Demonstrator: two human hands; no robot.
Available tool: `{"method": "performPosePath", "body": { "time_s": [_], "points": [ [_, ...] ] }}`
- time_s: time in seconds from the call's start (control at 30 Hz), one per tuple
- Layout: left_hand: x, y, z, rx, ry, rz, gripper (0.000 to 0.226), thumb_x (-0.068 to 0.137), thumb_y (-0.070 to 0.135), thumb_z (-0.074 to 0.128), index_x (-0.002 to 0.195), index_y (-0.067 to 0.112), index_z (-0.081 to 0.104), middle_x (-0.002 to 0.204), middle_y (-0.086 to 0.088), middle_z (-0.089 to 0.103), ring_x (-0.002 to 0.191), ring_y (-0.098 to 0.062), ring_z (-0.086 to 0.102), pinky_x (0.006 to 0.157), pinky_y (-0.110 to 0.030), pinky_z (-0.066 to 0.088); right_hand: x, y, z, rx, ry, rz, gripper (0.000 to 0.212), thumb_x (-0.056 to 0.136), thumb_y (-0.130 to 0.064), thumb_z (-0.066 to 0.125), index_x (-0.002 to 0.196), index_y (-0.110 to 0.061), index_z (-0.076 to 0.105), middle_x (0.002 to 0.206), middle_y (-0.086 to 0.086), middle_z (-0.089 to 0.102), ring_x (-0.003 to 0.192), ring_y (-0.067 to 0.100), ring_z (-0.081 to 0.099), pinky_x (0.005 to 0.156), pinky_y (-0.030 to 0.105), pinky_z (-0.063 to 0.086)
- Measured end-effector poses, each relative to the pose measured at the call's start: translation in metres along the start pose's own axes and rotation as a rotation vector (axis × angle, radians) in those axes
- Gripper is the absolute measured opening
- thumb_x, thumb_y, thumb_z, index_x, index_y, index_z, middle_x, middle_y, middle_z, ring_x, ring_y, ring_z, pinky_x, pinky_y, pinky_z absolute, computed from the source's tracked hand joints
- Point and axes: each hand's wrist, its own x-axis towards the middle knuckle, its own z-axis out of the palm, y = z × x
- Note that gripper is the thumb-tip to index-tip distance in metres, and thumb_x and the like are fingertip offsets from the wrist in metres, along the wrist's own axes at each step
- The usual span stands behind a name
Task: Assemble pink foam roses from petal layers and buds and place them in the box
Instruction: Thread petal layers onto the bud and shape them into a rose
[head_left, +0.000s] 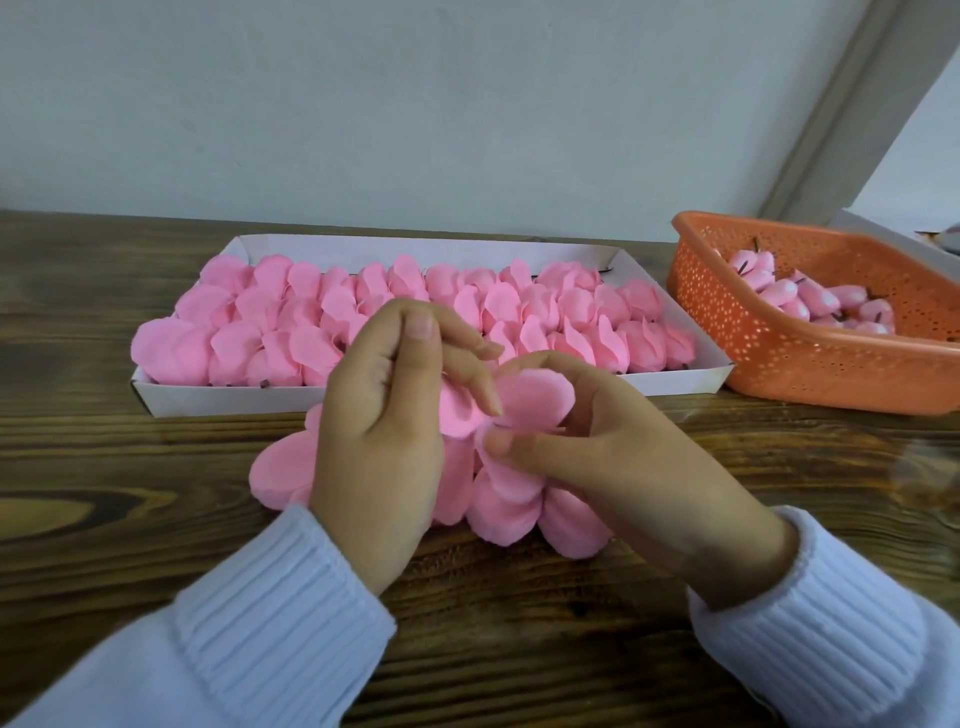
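Observation:
A pink foam petal layer (530, 402) is held up over the table between both hands. My left hand (384, 415) curls its fingers over the layer's left side. My right hand (613, 457) pinches its lower right petals between thumb and fingers. Under the hands lies a pile of loose pink petal layers (498, 504) on the wooden table. Behind them a white shallow box (171, 397) is packed with rows of assembled pink roses (519, 312). Pink buds (815, 301) with dark stems lie in an orange basket at the right.
The orange perforated basket (769, 358) stands right of the box, near the table's right side. A white box corner (883, 231) shows behind it. A pale wall runs along the table's far edge. Bare wooden table (93, 467) stretches to the left and front.

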Motion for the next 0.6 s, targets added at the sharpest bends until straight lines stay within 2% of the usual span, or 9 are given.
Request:
{"method": "performPosePath", "body": {
  "time_s": [0.1, 0.2, 0.3, 0.43, 0.53, 0.6],
  "points": [
    [-0.0012, -0.0004, 0.0012, 0.023, -0.030, -0.011, 0.030, 0.102, 0.021, 0.031, 0.085, 0.018, 0.055, 0.065, 0.006, 0.069, 0.089, -0.007, 0.068, 0.088, -0.018, 0.047, -0.0007, 0.0010, 0.0044, -0.023, 0.026, -0.015, 0.037, 0.077, -0.010, 0.077, 0.111, -0.012, 0.063, 0.098, 0.006, 0.073, 0.090, 0.018, 0.069, 0.079, 0.030, 0.055],
    [-0.0026, -0.0007, 0.0025, 0.016, -0.056, -0.023, 0.030, 0.102, 0.024, 0.031, 0.087, 0.018, 0.056, 0.070, 0.006, 0.072, 0.091, -0.007, 0.069, 0.088, -0.015, 0.045, -0.0010, 0.0025, 0.0060, -0.053, 0.092, -0.020, 0.042, 0.072, -0.013, 0.081, 0.109, -0.012, 0.061, 0.099, 0.010, 0.071, 0.091, 0.022, 0.067, 0.076, 0.034, 0.055],
    [-0.0027, -0.0007, 0.0029, 0.023, -0.062, -0.017, 0.030, 0.103, 0.023, 0.030, 0.089, 0.019, 0.057, 0.074, 0.010, 0.073, 0.098, -0.003, 0.067, 0.088, -0.011, 0.043, -0.0010, 0.0031, 0.0063, -0.110, 0.128, -0.069, 0.043, 0.070, -0.010, 0.083, 0.105, -0.016, 0.058, 0.091, 0.000, 0.067, 0.084, 0.012, 0.063, 0.072, 0.029, 0.054],
    [-0.0031, 0.0010, 0.0031, 0.023, -0.086, -0.033, 0.029, 0.102, 0.025, 0.030, 0.098, 0.022, 0.059, 0.086, 0.013, 0.075, 0.104, -0.002, 0.065, 0.091, -0.012, 0.043, -0.0011, 0.0018, 0.0091, -0.216, 0.137, -0.190, 0.044, 0.069, -0.006, 0.083, 0.106, -0.016, 0.060, 0.087, -0.016, 0.063, 0.081, -0.004, 0.059, 0.071, 0.010, 0.046],
    [-0.0032, 0.0034, 0.0028, 0.032, -0.128, -0.022, 0.030, 0.102, 0.025, 0.030, 0.109, 0.024, 0.058, 0.102, 0.017, 0.073, 0.110, -0.003, 0.062, 0.096, -0.013, 0.041, -0.0001, 0.0025, 0.0099, -0.222, 0.124, -0.201, 0.036, 0.070, -0.009, 0.083, 0.099, -0.017, 0.064, 0.081, -0.017, 0.064, 0.077, -0.005, 0.059, 0.071, 0.011, 0.045],
    [-0.0024, 0.0045, 0.0025, 0.063, -0.152, 0.011, 0.031, 0.102, 0.022, 0.030, 0.114, 0.028, 0.057, 0.116, 0.017, 0.068, 0.123, -0.001, 0.053, 0.103, -0.013, 0.035, -0.0006, 0.0026, 0.0108, -0.237, 0.135, -0.198, 0.032, 0.066, -0.022, 0.083, 0.092, -0.022, 0.065, 0.078, -0.020, 0.062, 0.077, -0.006, 0.057, 0.075, 0.014, 0.043]
  ]
}}
